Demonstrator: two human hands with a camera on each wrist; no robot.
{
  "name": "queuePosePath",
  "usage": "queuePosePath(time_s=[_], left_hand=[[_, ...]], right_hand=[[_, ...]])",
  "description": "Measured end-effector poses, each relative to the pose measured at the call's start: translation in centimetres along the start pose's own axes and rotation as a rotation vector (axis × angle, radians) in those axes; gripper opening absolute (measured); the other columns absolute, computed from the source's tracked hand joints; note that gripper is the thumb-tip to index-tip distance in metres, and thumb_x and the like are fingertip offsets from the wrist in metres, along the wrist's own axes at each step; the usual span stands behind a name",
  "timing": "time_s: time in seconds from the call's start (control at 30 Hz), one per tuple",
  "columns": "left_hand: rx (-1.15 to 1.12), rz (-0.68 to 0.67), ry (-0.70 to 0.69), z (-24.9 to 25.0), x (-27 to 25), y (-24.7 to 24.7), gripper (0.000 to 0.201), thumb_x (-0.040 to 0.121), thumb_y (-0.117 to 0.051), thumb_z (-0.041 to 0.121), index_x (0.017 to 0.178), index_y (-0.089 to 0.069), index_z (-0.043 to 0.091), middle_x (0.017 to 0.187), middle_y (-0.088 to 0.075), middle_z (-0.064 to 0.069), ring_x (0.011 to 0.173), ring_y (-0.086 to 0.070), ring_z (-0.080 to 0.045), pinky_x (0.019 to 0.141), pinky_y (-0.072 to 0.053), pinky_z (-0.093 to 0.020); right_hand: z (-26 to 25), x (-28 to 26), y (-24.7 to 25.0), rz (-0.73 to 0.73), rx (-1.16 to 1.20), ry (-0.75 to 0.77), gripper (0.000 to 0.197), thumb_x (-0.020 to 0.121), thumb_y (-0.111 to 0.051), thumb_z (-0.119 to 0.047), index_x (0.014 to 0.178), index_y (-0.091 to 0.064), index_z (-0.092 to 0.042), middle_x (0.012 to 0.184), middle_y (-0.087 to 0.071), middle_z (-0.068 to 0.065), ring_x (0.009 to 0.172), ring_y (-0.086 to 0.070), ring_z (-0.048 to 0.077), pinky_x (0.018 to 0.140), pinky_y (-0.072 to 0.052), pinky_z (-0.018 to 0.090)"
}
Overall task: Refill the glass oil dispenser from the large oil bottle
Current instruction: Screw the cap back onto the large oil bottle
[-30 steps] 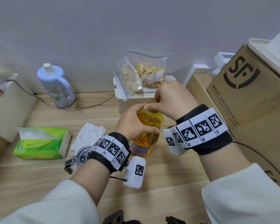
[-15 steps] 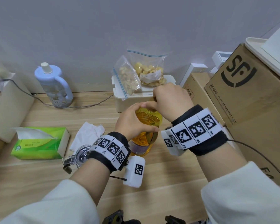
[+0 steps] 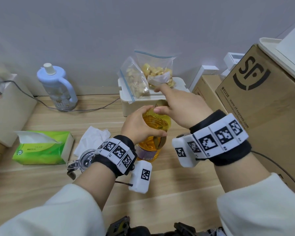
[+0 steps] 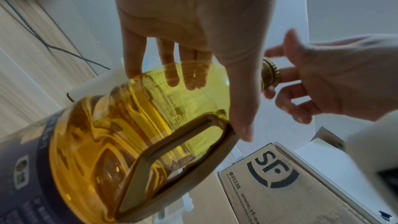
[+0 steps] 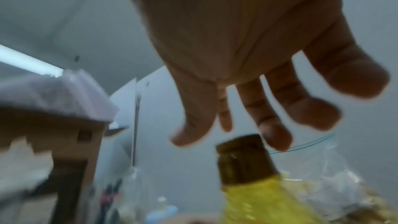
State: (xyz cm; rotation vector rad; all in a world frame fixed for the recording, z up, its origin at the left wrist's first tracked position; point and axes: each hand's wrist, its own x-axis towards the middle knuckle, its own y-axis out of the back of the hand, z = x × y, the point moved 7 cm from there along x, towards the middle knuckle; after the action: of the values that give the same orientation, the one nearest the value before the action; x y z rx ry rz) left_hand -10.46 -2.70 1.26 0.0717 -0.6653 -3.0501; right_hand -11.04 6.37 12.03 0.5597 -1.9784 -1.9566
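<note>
Holding one oil bottle, left hand

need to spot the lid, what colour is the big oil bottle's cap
Dull gold-brown cap, ribbed around its side; the left wrist view shows it best.

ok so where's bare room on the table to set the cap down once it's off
Bare wood shows between the oil bottle and the cardboard boxes, and in front of the bottle, toward the person. Left is crowded: crumpled tissue, tissue box, glass dispenser.
</note>
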Motion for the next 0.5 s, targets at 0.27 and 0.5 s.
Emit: queuePosePath(time_s=[0.27,0.5], left_hand=[[0.047,0.023,0.003,0.28,-0.47,0.01,0.085,0.044,-0.088,0.04,0.12,-0.052,0.025,0.117,-0.06,0.007,0.109,-0.052,-0.012,0.092,-0.044,-0.03],[0.035,-0.019,-0.004,0.33,-0.47,-0.27,0.088,0.044,-0.087,0.039,0.123,-0.05,0.028,0.116,-0.057,0.013,0.109,-0.052,-0.01,0.094,-0.044,-0.03]], right_hand=[[0.13,-0.41,-0.35,0.107,-0.152,-0.153,0.061,0.087,-0.034,-0.062,0.111,-0.048,-0.008,0.099,-0.064,0.01,0.091,-0.062,0.03,0.06,-0.034,0.032],[0.06,-0.49,-0.24,0.041,0.016,-0.054,0.033,0.092,-0.048,-0.036,0.113,-0.051,-0.011,0.103,-0.062,0.01,0.095,-0.059,0.029,0.069,-0.04,0.032]])
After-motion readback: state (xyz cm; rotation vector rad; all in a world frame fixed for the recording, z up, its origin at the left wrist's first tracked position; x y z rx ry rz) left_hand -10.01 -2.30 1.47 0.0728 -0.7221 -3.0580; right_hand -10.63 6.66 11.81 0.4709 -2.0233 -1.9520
